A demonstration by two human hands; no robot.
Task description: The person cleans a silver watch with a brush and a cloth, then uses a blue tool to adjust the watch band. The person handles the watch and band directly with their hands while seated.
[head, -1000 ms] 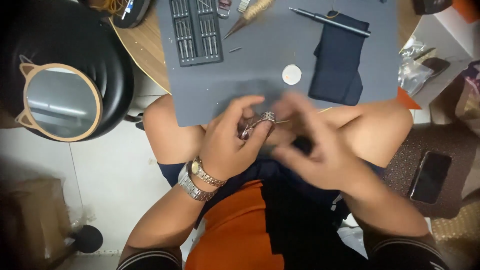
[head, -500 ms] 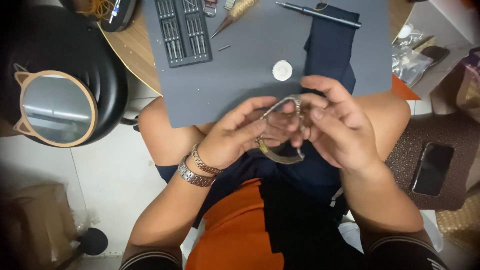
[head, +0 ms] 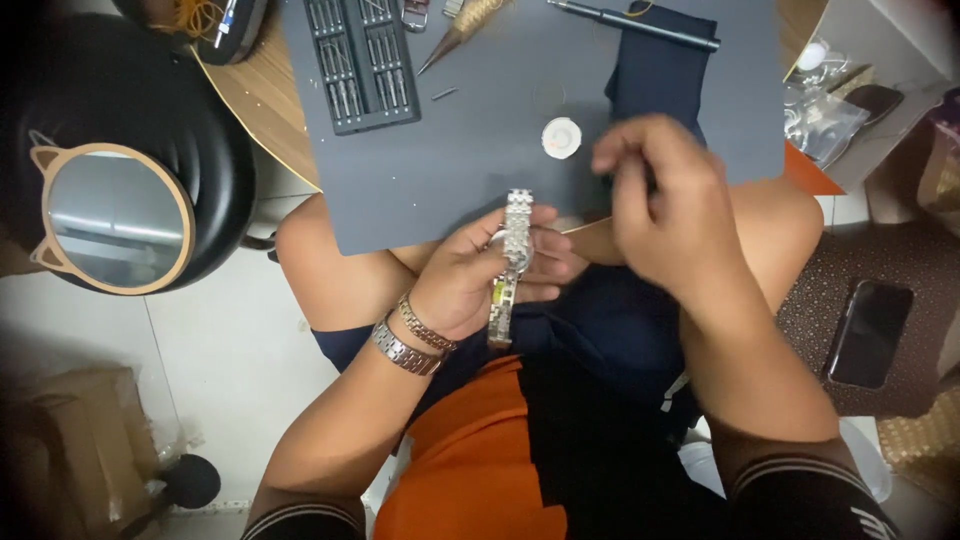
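My left hand grips a silver metal-link wristwatch, its band running straight up and down over my lap, just below the near edge of a grey work mat. My right hand hovers to the right, blurred, fingers curled beside the edge of a dark blue cloth; I cannot tell if it holds anything. A small white round part lies on the mat above the watch. My left wrist wears two metal bracelets.
On the mat lie a screwdriver-bit case, a pointed wooden-handled tool and a long dark pen-like tool. A cat-eared round mirror rests on a black chair at left. A phone lies on a brown seat at right.
My right hand has let go of the watch and lifted up to the right. The watch band has straightened out and now hangs from my left hand alone.
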